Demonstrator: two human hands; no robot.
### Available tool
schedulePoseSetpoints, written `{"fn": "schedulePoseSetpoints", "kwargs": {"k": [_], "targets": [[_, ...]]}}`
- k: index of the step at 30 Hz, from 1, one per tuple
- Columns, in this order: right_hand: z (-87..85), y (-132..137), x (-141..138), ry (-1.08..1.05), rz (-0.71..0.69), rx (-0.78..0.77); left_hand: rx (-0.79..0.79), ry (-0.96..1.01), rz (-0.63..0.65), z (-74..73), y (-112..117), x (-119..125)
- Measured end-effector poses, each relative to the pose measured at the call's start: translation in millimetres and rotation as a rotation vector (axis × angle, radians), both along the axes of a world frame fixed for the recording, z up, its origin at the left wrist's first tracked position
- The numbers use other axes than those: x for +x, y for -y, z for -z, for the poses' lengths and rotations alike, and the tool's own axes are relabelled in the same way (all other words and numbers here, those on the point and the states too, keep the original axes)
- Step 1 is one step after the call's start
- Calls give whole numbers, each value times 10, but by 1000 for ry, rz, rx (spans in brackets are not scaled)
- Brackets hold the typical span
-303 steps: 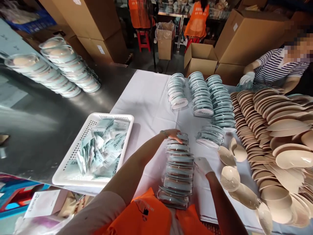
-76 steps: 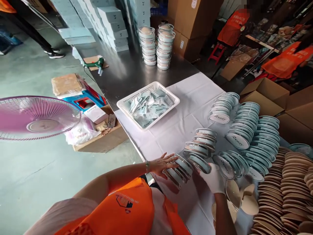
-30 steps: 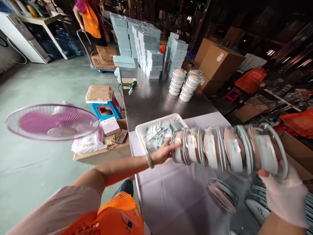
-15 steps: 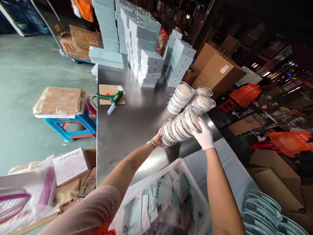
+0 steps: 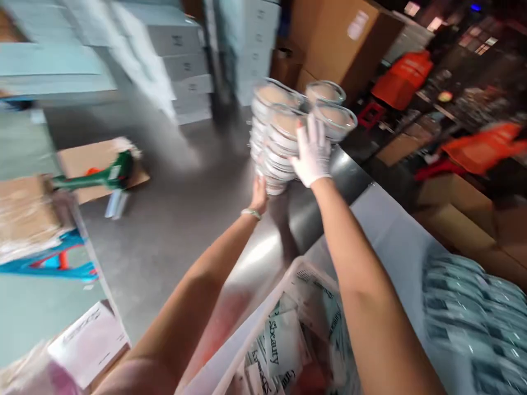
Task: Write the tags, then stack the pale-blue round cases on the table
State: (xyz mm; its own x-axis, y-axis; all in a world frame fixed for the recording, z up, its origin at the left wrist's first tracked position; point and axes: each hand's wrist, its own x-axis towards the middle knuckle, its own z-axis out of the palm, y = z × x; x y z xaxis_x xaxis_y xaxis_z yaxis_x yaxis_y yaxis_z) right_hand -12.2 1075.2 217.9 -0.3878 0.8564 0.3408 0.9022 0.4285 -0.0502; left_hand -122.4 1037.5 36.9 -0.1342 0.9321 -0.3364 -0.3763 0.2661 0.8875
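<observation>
Both my arms reach far over a steel table point(image 5: 173, 219). Between my hands is a stack of round clear cases point(image 5: 276, 148), now nearly upright next to two other stacks of cases point(image 5: 329, 109) at the back. My bare left hand point(image 5: 259, 195), with a bracelet at the wrist, cups the bottom of the stack. My gloved right hand point(image 5: 313, 151) presses against its top and side. The picture is smeared by motion.
A white basket of sachets point(image 5: 284, 340) lies below my arms. Pale blue boxes point(image 5: 177, 60) are piled at the back left, brown cartons point(image 5: 341, 38) behind. A green tape gun point(image 5: 99, 175) lies on cardboard. More round cases point(image 5: 469, 307) lie at the right on white cloth.
I lifted the row of cases off the white cloth, carried it left across the steel table, and tipped it from lying sideways to nearly upright beside the two stacks.
</observation>
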Motion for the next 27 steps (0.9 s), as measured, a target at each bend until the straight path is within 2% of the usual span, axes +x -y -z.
{"fn": "schedulePoseSetpoints", "kwargs": {"k": [2, 4, 6, 7, 10, 11, 14, 16, 17, 19, 22, 24, 27], "targets": [[40, 390, 257, -10, 15, 69, -45, -62, 13, -6, 293, 45], [159, 939, 681, -13, 53, 100, -75, -160, 33, 15, 580, 73], [339, 1683, 1255, -4, 153, 23, -33, -229, 90, 2, 878, 115], [438, 2122, 1583, -27, 251, -27, -1, -248, 129, -37, 1043, 145], [708, 3570, 2611, -113, 692, -218, 117, -282, 289, -304, 1586, 252], [777, 4050, 2934, -80, 788, -299, 156, -301, 346, -427, 1770, 289], [898, 5324, 3725, 59, 973, -507, 244, -387, 512, -815, 2298, 432], [924, 5929, 4100, 141, 1082, -600, 300, -460, 590, -1040, 2649, 606], [933, 6138, 4256, 166, 1101, -616, 338, -499, 617, -1135, 2838, 731], [962, 6371, 4532, 150, 1072, -605, 449, -578, 663, -1284, 3260, 1070], [1053, 6379, 4899, 2, 955, -540, 632, -690, 841, -1387, 3964, 1763], [1118, 6278, 5124, -76, 904, -486, 696, -745, 1042, -1355, 4389, 2288], [1158, 6140, 5420, -122, 874, -448, 704, -801, 1294, -1167, 4836, 3041]]}}
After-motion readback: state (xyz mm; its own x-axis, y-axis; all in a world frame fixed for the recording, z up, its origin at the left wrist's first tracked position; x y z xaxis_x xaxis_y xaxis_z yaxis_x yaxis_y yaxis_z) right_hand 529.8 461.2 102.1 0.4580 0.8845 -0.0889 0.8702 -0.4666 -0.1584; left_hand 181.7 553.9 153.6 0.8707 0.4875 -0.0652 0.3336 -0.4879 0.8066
